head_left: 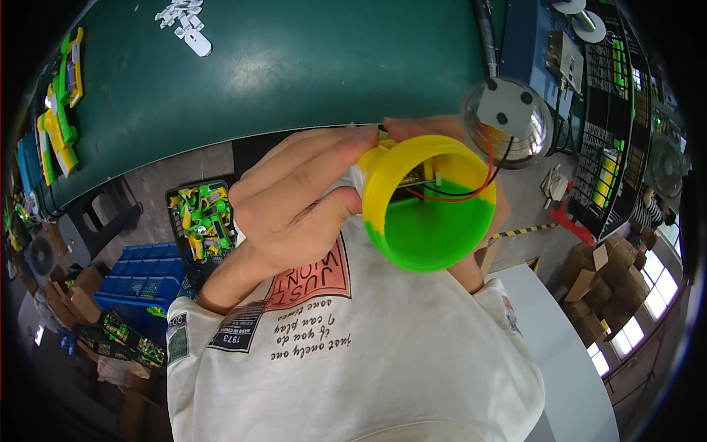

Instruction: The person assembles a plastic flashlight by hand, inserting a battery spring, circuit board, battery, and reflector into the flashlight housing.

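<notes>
The housing [428,225] is smooth, slightly glossy plastic — the shirt [412,346] matt cloth (the tabletop [331,66] faintly shiny).

Showing a round yellow-and-green housing [434,234], gaping open by the near edge of the table [294,81]. Trailing red and black wires [491,165] from inside to a clear round lamp unit [505,112] beside its right rim.

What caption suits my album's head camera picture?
Left hand and right hand hold a yellow-green lamp housing, wired to a round reflector.

housing [431,232]: yellow, green | red wire [492,158] | black wire [505,157] | table [317,66]: dark green
</notes>
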Demonstrator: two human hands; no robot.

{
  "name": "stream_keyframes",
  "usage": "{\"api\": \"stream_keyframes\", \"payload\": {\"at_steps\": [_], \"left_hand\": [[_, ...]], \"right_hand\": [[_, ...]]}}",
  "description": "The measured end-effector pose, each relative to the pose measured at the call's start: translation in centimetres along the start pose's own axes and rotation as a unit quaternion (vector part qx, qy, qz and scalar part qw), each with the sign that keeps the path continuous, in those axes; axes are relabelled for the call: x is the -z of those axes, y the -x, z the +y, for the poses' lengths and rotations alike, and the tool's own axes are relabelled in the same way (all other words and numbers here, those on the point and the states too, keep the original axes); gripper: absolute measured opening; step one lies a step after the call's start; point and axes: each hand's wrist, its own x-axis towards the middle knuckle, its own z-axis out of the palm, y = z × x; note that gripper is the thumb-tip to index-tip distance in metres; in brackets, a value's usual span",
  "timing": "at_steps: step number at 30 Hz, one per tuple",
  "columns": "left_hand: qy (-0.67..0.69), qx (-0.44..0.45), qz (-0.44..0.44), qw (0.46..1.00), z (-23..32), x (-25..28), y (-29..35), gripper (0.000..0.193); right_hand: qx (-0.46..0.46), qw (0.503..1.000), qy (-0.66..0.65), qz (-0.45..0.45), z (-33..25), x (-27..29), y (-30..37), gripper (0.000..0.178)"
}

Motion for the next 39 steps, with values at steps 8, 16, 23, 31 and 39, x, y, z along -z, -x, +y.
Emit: {"api": "stream_keyframes", "payload": {"at_steps": [8,16,23,31,39], "left_hand": [[0.014,-0.007,0.005,1.0,0.0,-0.2,0.3,0.04],[0.084,0.066,0.031,0.994,0.9,-0.8,-0.3,0.045],[0.063,0.014,0.02,0.998,0.4,-0.2,-0.2,0.038],[0.047,-0.009,0.036,0.998,0.5,-0.7,0.2,0.036],[0.027,0.002,0.006,1.0,1.1,-0.8,0.2,0.035]], "right_hand": [[-0.014,0.999,-0.037,0.031,-0.4,-0.1,0.5,0.032],[-0.071,0.993,-0.092,0.022,0.2,0.5,0.5,0.033],[0.06,0.995,-0.084,-0.002,1.2,-0.1,0.9,0.041],[-0.064,0.947,-0.304,0.087,1.3,-0.6,0.5,0.062],[0.086,0.988,-0.108,0.062,-0.3,-1.0,-1.7,0.064]]}}
